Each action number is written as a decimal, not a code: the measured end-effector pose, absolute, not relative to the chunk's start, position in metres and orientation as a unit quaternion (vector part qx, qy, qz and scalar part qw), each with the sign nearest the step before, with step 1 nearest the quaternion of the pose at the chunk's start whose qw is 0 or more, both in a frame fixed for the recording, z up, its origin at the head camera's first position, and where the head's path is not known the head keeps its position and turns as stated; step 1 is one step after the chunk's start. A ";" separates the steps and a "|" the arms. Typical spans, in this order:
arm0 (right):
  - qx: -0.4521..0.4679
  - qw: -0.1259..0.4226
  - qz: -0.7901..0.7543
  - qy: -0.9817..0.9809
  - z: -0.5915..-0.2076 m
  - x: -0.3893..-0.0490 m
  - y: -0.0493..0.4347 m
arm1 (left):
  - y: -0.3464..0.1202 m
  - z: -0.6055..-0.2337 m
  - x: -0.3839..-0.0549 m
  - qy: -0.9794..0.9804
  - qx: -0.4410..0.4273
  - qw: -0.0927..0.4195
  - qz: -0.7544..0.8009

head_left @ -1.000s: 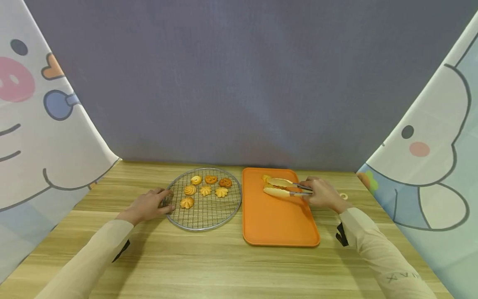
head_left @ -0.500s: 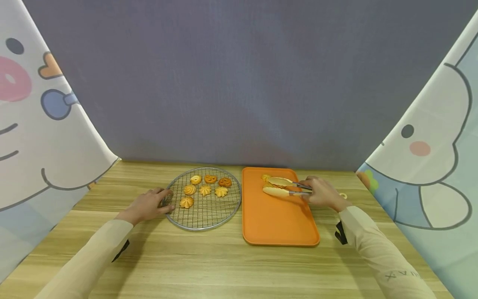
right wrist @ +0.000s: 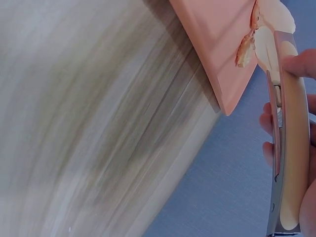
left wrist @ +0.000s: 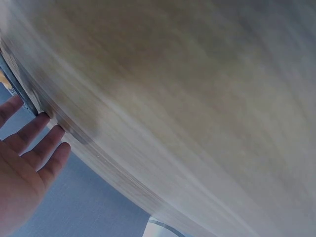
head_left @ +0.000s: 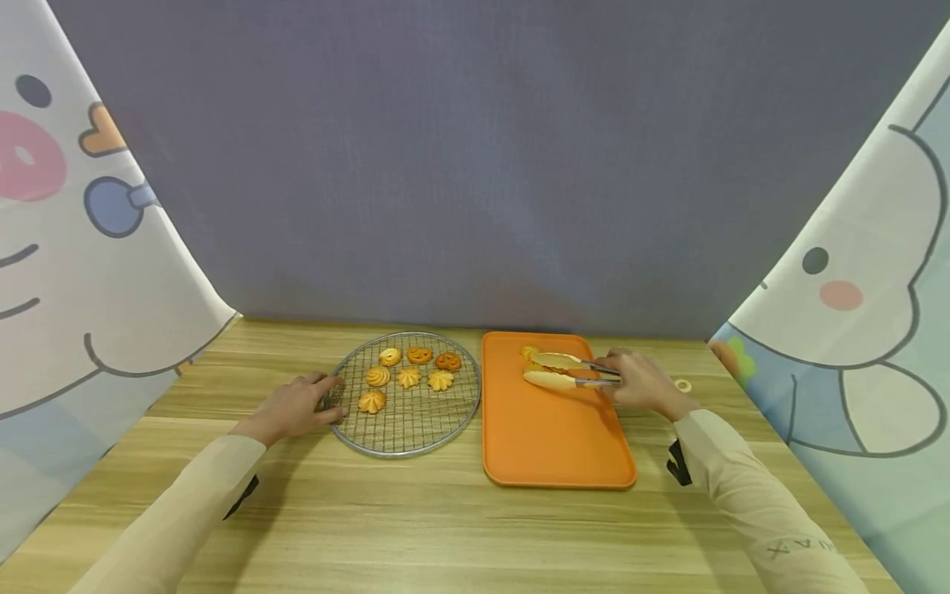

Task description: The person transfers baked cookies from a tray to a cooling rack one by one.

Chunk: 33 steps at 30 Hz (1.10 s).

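My right hand (head_left: 640, 381) grips metal tongs (head_left: 552, 379) with cream heads, reaching across the right edge of the orange tray (head_left: 557, 450). Between and beside the tong heads show browned cookies (right wrist: 244, 51), partly hidden. A yellow cookie (head_left: 529, 352) lies just behind them. On the left, my left hand (head_left: 293, 406) rests at the rim of a round wire cooling rack (head_left: 393, 454), fingers extended against it. Several cookies sit on the rack, among them two pretzel-shaped ones, a swirled cookie (head_left: 378, 377) and a flower-shaped cookie (head_left: 372, 402).
Rack and tray stand side by side on a wooden table (head_left: 416, 528). A small cream ring (head_left: 683, 385) lies right of the tray, behind the right wrist. A grey fabric panel (head_left: 475, 165) rises at the back, with cartoon-printed sheets at both sides.
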State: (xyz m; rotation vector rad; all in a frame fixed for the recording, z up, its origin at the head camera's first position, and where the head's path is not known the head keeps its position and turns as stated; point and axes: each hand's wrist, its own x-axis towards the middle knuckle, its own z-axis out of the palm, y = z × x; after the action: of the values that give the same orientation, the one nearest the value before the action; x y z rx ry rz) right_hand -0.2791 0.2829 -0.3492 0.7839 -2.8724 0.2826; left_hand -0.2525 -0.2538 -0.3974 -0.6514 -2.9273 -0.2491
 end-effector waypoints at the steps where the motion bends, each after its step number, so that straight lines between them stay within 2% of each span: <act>1: 0.259 0.075 0.094 -0.958 -0.349 -0.279 0.283 | -0.254 -0.397 -0.253 -0.971 -0.216 0.066 -0.083; 14: 0.278 0.106 0.093 -0.950 -0.347 -0.275 0.276 | -0.254 -0.397 -0.252 -0.972 -0.213 0.059 -0.083; 33: 0.339 0.145 0.082 -0.926 -0.340 -0.269 0.229 | -0.254 -0.396 -0.251 -0.972 -0.211 0.060 -0.084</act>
State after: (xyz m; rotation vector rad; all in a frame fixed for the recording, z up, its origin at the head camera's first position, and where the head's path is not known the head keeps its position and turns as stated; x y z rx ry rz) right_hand -0.2687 0.2291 -0.3398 0.9773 -2.6669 0.2369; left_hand -0.2514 -0.2538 -0.3963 -0.6396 -2.9431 -0.2540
